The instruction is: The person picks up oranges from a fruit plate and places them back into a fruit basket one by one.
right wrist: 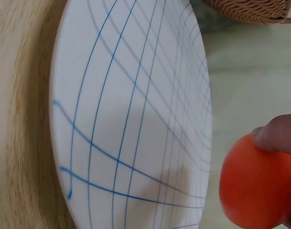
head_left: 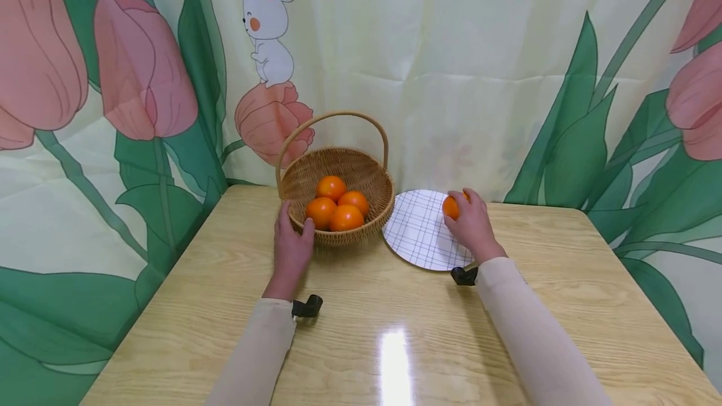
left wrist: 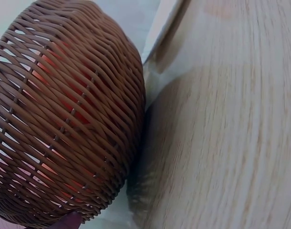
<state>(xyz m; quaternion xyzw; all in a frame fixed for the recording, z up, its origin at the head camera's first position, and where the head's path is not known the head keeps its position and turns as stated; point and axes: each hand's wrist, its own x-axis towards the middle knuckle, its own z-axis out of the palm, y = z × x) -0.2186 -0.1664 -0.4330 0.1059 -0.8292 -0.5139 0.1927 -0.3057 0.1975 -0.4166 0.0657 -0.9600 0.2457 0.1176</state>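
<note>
My left hand [head_left: 292, 249] grips the near left rim of a wicker basket [head_left: 361, 165] with a tall arched handle. Several oranges [head_left: 346, 218] lie piled inside it. Through the weave of the basket [left wrist: 73, 109] in the left wrist view, some orange-red shows; only a bit of a finger appears at the bottom. To the right, my right hand [head_left: 474, 224] holds one orange [head_left: 450, 207] over the right part of a round white plate [head_left: 417, 230] with blue grid lines. The right wrist view shows thumb and fingers pinching that orange [right wrist: 257, 186], apart from the plate [right wrist: 131, 95].
A light wooden table [head_left: 361, 306] carries the basket and plate, which stand side by side near its far edge. Behind hangs a curtain [head_left: 451, 80] printed with tulips and a rabbit. Each wrist wears a small black camera mount [head_left: 307, 306].
</note>
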